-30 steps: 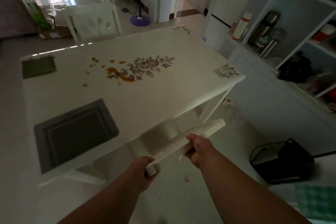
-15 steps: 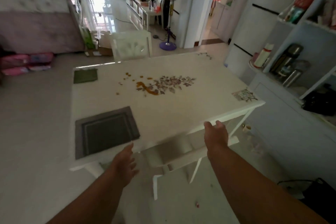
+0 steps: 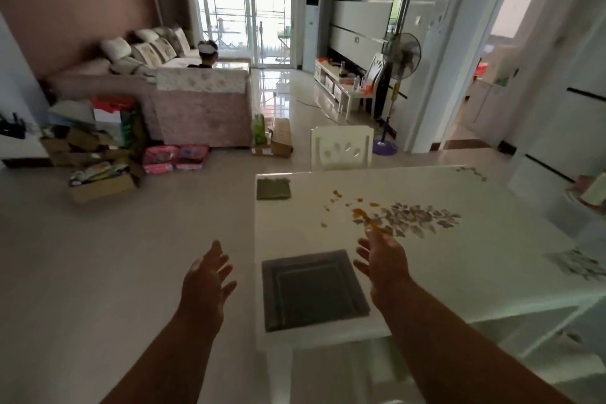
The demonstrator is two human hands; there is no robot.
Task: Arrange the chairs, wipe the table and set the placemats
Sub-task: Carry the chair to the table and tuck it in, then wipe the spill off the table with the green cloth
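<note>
The white table (image 3: 475, 272) has a purple flower print and an orange spill (image 3: 360, 215) near its middle. A dark grey placemat (image 3: 313, 289) lies at the near left corner, and a folded green cloth (image 3: 273, 188) lies at the far left corner. One white chair (image 3: 341, 147) stands at the far end. Another white chair (image 3: 531, 338) is tucked under the near right side, mostly hidden. My left hand (image 3: 206, 275) hovers open over the floor left of the table. My right hand (image 3: 382, 259) is open above the table, just right of the placemat.
A pink sofa (image 3: 196, 108) with a person sitting behind it is at the back left. Boxes and bags (image 3: 98, 154) crowd the floor near it. A standing fan (image 3: 398, 75) and a low white cabinet (image 3: 341, 88) are beyond the table. A shelf unit edge (image 3: 590, 197) is on the right.
Both hands let go of the near chair, which now sits under the table, and rose open. My view swung up and left toward the living room.
</note>
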